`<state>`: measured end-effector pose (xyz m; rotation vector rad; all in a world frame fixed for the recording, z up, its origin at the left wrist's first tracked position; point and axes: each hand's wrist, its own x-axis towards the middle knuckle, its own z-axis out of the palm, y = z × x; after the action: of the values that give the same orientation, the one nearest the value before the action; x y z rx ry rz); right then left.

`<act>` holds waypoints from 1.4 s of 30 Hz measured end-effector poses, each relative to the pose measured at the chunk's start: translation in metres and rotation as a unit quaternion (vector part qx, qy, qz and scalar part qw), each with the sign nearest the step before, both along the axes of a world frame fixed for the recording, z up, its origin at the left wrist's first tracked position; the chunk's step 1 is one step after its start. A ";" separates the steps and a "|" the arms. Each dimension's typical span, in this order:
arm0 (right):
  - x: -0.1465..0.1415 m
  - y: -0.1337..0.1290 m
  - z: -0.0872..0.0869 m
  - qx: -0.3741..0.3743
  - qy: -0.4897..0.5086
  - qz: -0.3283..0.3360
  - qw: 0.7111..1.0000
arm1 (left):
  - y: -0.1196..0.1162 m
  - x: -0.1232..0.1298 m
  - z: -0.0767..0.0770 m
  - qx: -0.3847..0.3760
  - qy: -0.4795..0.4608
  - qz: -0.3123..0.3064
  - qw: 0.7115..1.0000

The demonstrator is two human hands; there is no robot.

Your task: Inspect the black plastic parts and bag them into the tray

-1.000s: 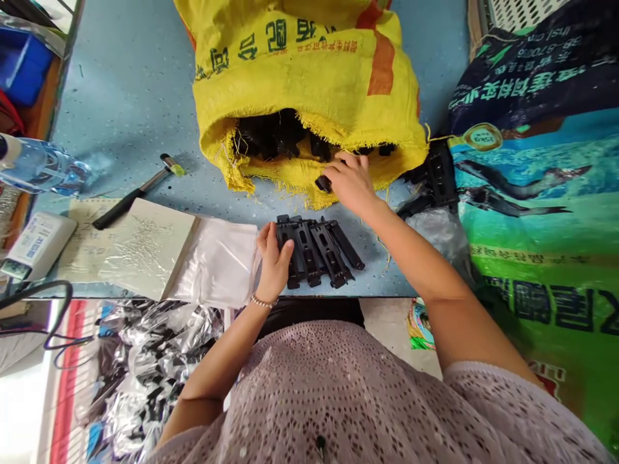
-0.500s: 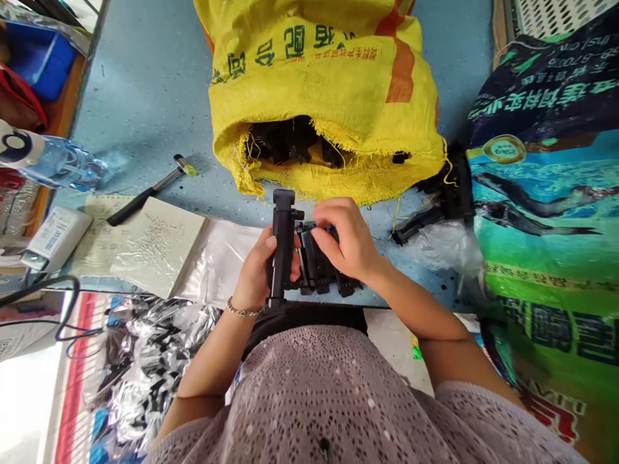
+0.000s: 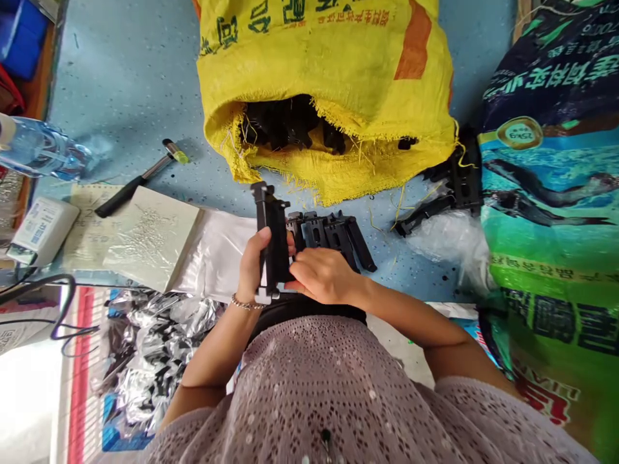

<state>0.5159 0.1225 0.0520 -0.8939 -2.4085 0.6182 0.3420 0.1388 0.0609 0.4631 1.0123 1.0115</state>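
While the left hand [image 3: 250,261] is clamped around a long black plastic piece [image 3: 273,238], its thumb laid on the left side and fingertips showing on the right, the right hand [image 3: 322,274] is at the lower right edge of that piece, its fingers curled close together; whether they pinch anything I cannot tell, since the tips are partly hidden. The held piece is near the front edge of the table [image 3: 120,77], its long side pointing away from the person, and a bracelet [image 3: 246,303] circles the left wrist. Just to the right of it, partly hidden by the right hand, similar black pieces [image 3: 338,235] lie side by side in a row. Beyond them a yellow sack [image 3: 309,77] lies with its frayed mouth open toward the person, dark parts [image 3: 280,122] showing inside. To the left are clear plastic bags [image 3: 217,251], a pale pad [image 3: 155,238], a hammer [image 3: 126,194], a white box [image 3: 43,232] and a water bottle [image 3: 43,151]. To the right, loose black parts [image 3: 465,180] lie beside a crumpled clear bag [image 3: 449,245], next to a large printed sack [image 3: 546,258]. Below the table's front edge, at left, is a heap of plastic-wrapped items [image 3: 155,361]
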 end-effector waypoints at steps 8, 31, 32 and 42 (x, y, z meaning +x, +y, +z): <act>0.048 -0.024 -0.021 -0.012 -0.100 -0.230 0.968 | -0.013 -0.017 -0.019 -0.022 0.123 -0.063 0.990; -0.001 -0.031 -0.023 -0.545 0.391 -0.202 0.714 | -0.070 -0.073 -0.046 0.246 0.614 -0.006 0.750; -0.002 -0.029 -0.023 -0.548 0.405 -0.195 0.706 | -0.071 -0.083 -0.050 0.242 0.642 -0.030 0.727; -0.042 -0.027 -0.020 -0.686 0.399 -0.039 0.607 | -0.053 -0.124 -0.033 0.082 0.317 0.038 0.944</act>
<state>0.4743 0.0958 0.0322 -0.8352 -0.7207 2.3115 0.2176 0.0862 0.0281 0.9311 1.5313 1.0418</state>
